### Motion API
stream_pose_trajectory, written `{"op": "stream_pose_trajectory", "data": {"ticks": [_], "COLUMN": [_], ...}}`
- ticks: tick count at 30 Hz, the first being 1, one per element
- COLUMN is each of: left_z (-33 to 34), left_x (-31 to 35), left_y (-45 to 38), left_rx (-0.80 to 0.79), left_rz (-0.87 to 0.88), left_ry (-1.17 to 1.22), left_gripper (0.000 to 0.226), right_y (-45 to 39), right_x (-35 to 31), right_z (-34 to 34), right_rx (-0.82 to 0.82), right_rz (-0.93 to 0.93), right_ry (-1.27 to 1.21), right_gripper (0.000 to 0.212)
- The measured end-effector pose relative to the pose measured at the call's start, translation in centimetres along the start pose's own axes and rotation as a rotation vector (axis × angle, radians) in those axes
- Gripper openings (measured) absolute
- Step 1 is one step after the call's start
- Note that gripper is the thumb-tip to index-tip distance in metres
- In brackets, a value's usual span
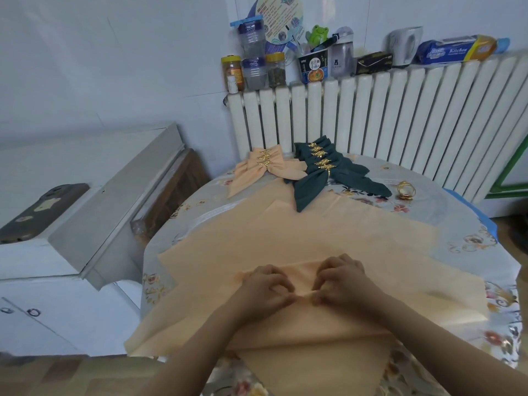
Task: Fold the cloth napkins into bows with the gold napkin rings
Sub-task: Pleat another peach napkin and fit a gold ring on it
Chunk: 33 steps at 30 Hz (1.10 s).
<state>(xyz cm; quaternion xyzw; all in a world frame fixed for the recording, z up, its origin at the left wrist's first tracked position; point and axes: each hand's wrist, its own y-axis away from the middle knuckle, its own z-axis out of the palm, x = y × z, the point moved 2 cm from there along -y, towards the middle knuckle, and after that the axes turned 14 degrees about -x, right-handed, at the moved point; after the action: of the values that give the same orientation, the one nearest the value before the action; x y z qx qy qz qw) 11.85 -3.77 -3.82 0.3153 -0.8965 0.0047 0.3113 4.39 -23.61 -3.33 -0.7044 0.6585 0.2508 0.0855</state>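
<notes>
We're mid-fold on the top peach napkin [328,241], which is lying spread on the surface [445,212] right in front of us: left hand [265,287] and right hand [343,281] both have fingers curled, pinching its centre pleat. Finished peach bows [264,167] and green bows [328,172] are stacked at the far edge. Next we're probably needing one grip holding the gather while the other fetches the loose gold ring [405,190], well apart at far right.
</notes>
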Motion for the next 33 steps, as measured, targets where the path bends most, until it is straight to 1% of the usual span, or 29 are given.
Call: {"op": "stream_pose_trajectory", "data": {"ticks": [2,3,4,5,7,8,9,10,11,14,16,19,20,22,26,28,30,33], "left_z": [-0.7,-1.0,-1.1,-1.6,-2.7,-3.5,-3.8,-4.5,-4.6,-6.0,-6.4,-7.0,-7.8,-8.2,-8.7,-9.0,-9.3,-9.4], "left_x": [-0.2,-0.4,-0.2,-0.3,-0.7,-1.1,-1.1,-1.5,-1.7,-3.4,-4.4,-5.5,-6.5,-7.1,-8.3,-8.4,-8.5,-8.5], "left_y": [-0.5,-1.0,-1.3,-2.0,-3.4,-4.4,-4.8,-5.9,-6.2,-9.3,-10.5,-12.3,-13.7,-14.5,-16.4,-16.7,-17.1,-17.0], "left_rx": [-0.079,-0.076,-0.028,0.065,0.242,0.288,0.321,0.343,0.361,0.396,0.404,0.41,0.419,0.425,0.413,0.381,0.347,0.358], "left_rz": [-0.026,-0.04,-0.046,-0.046,-0.077,-0.12,-0.156,-0.207,-0.25,-0.369,-0.407,-0.411,-0.418,-0.432,-0.432,-0.433,-0.437,-0.445], "left_ry": [-0.011,-0.035,-0.066,-0.077,-0.02,0.021,0.041,0.062,0.059,0.019,0.018,0.038,0.035,0.044,0.077,0.125,0.212,0.423], "left_gripper": [0.041,0.042,0.037,0.029,0.017,0.014,0.013,0.014,0.014,0.014,0.015,0.016,0.016,0.015,0.008,0.004,0.003,0.018], "right_y": [-1.0,-1.7,-1.8,-2.4,-3.5,-4.6,-4.9,-6.0,-6.5,-10.4,-12.3,-14.3,-16.2,-16.9,-18.8,-19.1,-19.6,-19.8], "right_x": [0.1,0.2,0.1,0.1,0.3,0.4,0.3,0.7,1.0,2.7,3.5,4.0,4.4,4.4,4.8,4.7,4.7,4.7], "right_z": [-0.2,-0.5,-0.8,-1.5,-2.7,-3.3,-3.7,-4.3,-4.3,-5.1,-5.1,-5.2,-5.5,-5.4,-5.4,-5.7,-6.1,-6.5], "right_rx": [0.03,0.057,0.108,0.17,0.28,0.302,0.297,0.283,0.256,0.212,0.193,0.257,0.301,0.356,0.381,0.363,0.291,0.19], "right_rz": [0.014,0.024,0.034,0.042,0.026,0.019,0.029,0.059,0.108,0.239,0.3,0.348,0.346,0.343,0.344,0.334,0.362,0.407], "right_ry": [0.018,0.025,0.007,-0.032,-0.127,-0.151,-0.148,-0.159,-0.159,-0.106,-0.059,-0.052,-0.067,-0.093,-0.046,-0.096,-0.167,-0.281], "right_gripper": [0.021,0.024,0.027,0.028,0.037,0.044,0.05,0.051,0.048,0.029,0.02,0.019,0.019,0.018,0.019,0.017,0.019,0.031]}}
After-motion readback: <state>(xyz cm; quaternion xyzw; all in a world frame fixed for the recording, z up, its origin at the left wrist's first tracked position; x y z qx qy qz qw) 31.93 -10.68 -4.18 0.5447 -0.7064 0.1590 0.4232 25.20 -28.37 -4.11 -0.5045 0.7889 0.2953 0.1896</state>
